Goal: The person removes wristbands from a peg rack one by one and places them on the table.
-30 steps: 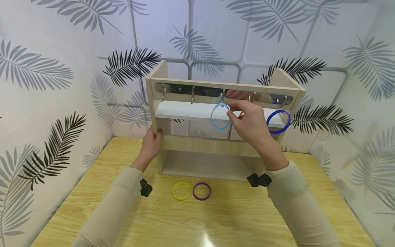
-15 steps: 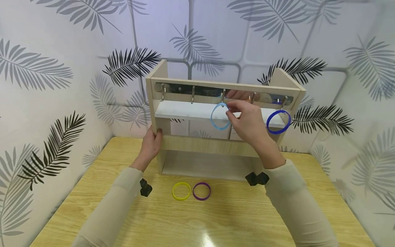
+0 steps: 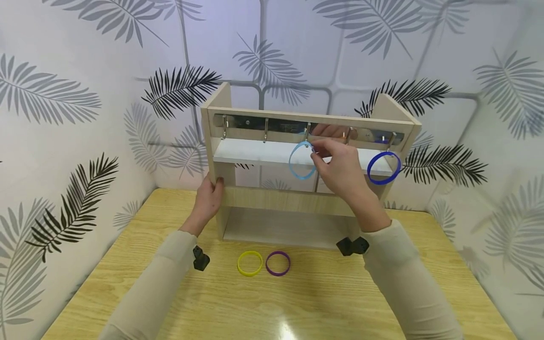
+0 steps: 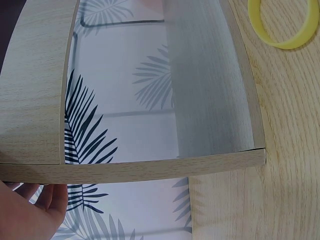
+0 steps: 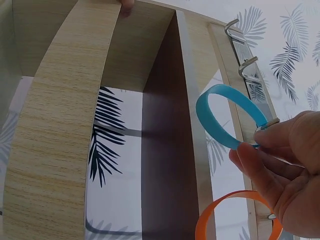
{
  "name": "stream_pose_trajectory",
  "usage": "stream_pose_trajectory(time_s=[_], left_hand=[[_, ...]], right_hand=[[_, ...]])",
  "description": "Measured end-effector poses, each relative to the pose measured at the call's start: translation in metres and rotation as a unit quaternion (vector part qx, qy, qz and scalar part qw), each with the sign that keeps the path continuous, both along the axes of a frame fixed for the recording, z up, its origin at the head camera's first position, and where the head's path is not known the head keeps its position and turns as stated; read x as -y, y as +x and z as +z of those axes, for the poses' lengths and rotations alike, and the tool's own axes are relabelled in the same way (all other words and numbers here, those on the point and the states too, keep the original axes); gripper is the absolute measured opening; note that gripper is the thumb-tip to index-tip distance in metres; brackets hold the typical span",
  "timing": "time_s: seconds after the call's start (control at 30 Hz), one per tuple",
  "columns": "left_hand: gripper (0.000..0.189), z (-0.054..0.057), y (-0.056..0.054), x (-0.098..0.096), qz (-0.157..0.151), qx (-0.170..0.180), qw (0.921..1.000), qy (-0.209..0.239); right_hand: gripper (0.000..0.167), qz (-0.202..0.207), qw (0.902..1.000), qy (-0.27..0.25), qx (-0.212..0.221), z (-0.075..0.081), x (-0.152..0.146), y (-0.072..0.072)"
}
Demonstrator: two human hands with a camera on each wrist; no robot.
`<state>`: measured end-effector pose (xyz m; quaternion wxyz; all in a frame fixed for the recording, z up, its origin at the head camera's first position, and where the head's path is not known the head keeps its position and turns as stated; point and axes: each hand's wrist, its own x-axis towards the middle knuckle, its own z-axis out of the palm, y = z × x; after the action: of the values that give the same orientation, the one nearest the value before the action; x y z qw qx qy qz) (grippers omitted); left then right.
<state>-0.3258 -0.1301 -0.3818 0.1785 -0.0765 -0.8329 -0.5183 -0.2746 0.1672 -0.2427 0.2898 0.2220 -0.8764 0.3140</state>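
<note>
Between thumb and fingers, my right hand (image 3: pixel 342 166) pinches a light blue wristband (image 3: pixel 290 163) by its right side. The band's top meets the tip of the middle hook (image 3: pixel 308 132); fingers (image 5: pixel 272 134) partly cover that contact in the right wrist view, so I cannot tell how far it is looped over. My left hand (image 3: pixel 207 200) grips the left side panel of a wooden shelf (image 3: pixel 280 198), thumb in front. An orange wristband (image 5: pixel 207 215) shows below my right hand in the right wrist view. On the far right hook hangs a dark blue wristband (image 3: pixel 382 181).
A yellow wristband (image 3: pixel 250 274) and a purple wristband (image 3: pixel 278 274) lie side by side on the wooden table (image 3: pixel 238 307), before the shelf. Two bare hooks (image 3: pixel 265 131) are left of the middle one. A patterned wall (image 3: pixel 297 56) stands behind.
My right hand has shifted very slightly left and down, and the light blue wristband has tipped a little left with it. The left hand stays on the panel.
</note>
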Motion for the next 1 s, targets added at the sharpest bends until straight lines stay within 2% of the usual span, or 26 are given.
stream_pose_trajectory(time_s=[0.43,0.63,1.0], left_hand=[[0.044,0.0,0.0,0.0,0.0,0.0,1.0,-0.002],[0.045,0.001,0.0,-0.001,0.0,0.003,1.0,-0.004],[0.045,0.0,0.0,0.0,0.001,0.006,1.0,0.001]], right_hand=[[0.021,-0.003,0.9997,-0.02,-0.016,0.001,0.0,0.002],[0.021,0.005,0.9992,-0.028,-0.027,0.003,0.0,0.004],[0.021,0.025,0.9987,-0.039,-0.022,0.004,0.001,0.011]])
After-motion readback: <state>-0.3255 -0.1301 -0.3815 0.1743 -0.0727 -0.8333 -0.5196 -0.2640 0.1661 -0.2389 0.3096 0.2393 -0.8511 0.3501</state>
